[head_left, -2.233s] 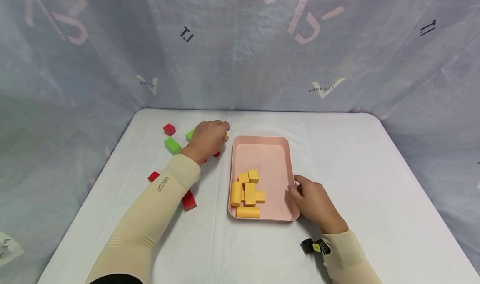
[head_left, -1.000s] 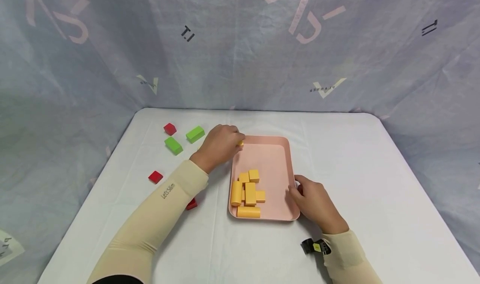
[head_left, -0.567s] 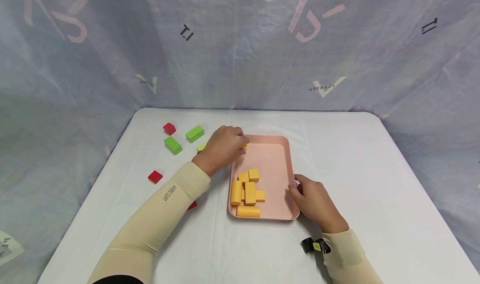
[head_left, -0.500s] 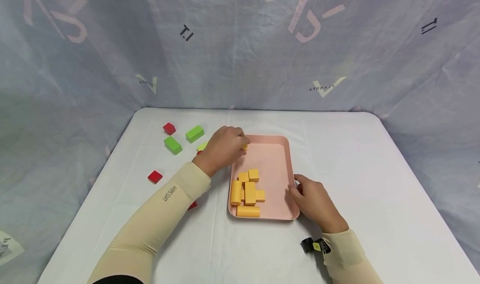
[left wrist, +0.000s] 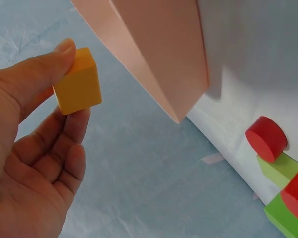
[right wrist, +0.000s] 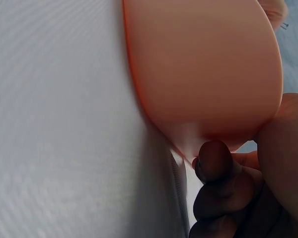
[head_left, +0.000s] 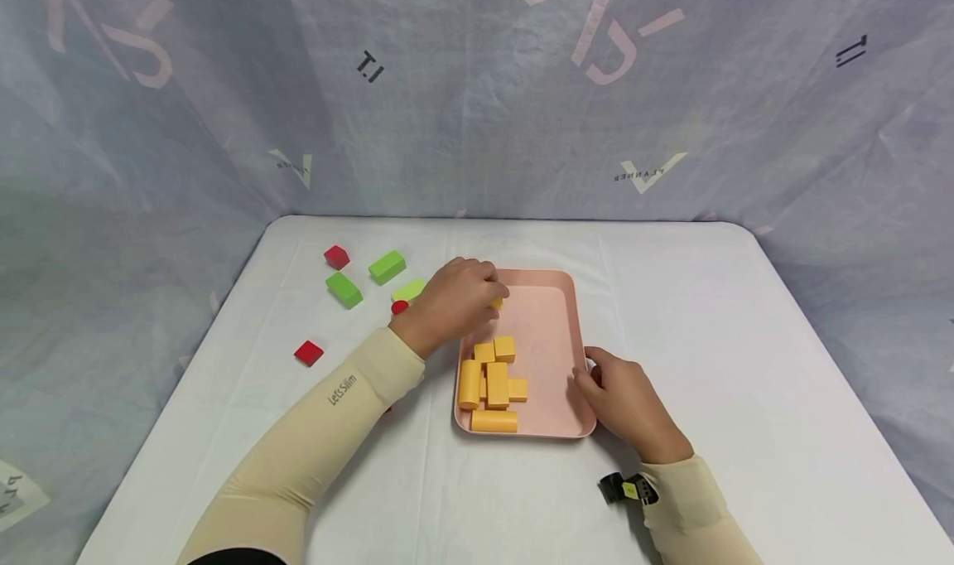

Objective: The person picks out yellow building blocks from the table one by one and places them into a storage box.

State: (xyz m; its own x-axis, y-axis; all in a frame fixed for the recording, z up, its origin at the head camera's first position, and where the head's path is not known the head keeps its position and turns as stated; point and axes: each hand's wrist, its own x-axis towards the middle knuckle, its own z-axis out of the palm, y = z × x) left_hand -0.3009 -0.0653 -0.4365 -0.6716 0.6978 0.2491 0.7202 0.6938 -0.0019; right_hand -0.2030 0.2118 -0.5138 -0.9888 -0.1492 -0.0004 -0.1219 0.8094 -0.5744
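My left hand (head_left: 455,300) pinches a small yellow block (left wrist: 79,89) between thumb and fingertips, held in the air over the far left part of the pink tray (head_left: 542,321). Only a corner of that block shows in the head view. Several yellow blocks (head_left: 497,385), some rectangular and some cylindrical, lie in the near left part of the tray. My right hand (head_left: 628,403) grips the tray's right wall near the front corner, thumb on the inner side. The right wrist view shows its curled fingers (right wrist: 216,161) beneath the rim.
Left of the tray lie green blocks (head_left: 387,268), a lime green block (head_left: 408,292), a red cylinder (head_left: 400,307), a red cube (head_left: 337,257) and a flat red block (head_left: 309,352). My left forearm covers part of the white table (head_left: 745,341). A grey printed cloth (head_left: 477,118) hangs behind.
My left hand has carried the yellow block rightward from among the loose blocks, across the tray's left rim, and slightly nearer. My right hand and the tray have stayed in place.
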